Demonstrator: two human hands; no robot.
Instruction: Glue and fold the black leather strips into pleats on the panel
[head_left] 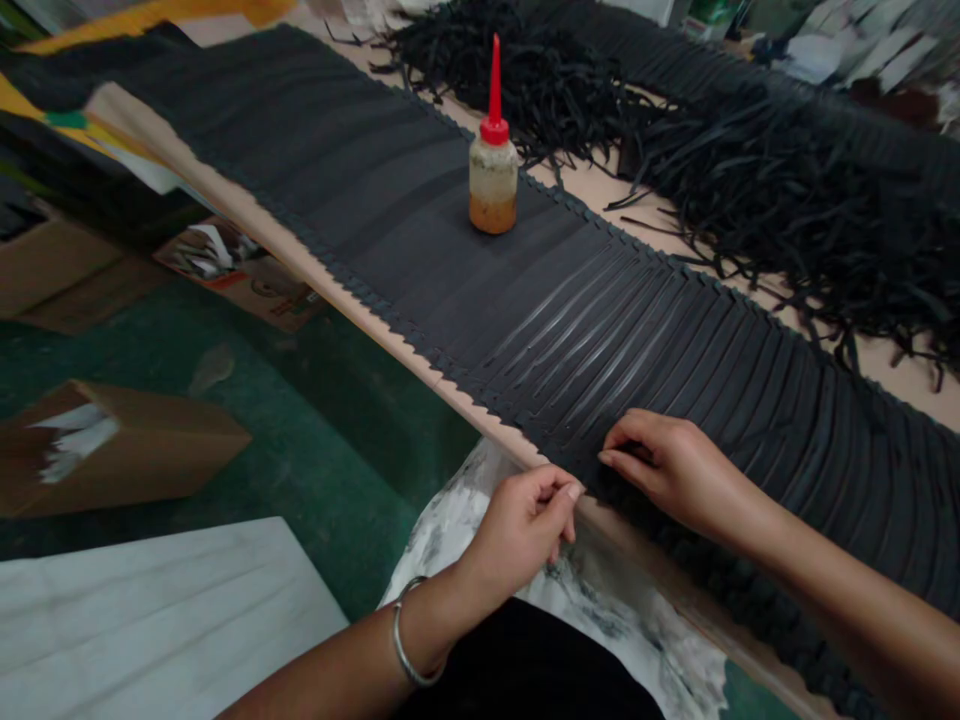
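Left grip (pixel 525 525) pinches strips (pixel 675 350) — right grip (pixel 667 465) atop.

Thin silver bangle (pixel 409 640): plain, round, smooth metal, loose on left wrist. Just above and right of bangle: left hand (pixel 525 525), bare, nails short. Below and left of bangle: left forearm, bare to frame edge. Right of bangle: black garment (pixel 525 670) over lap. Further right of bangle: white cloth (pixel 622 610), creased, mottled with grey smears, draped over black garment. Far right of bangle: right hand (pixel 675 470) and forearm, bare.
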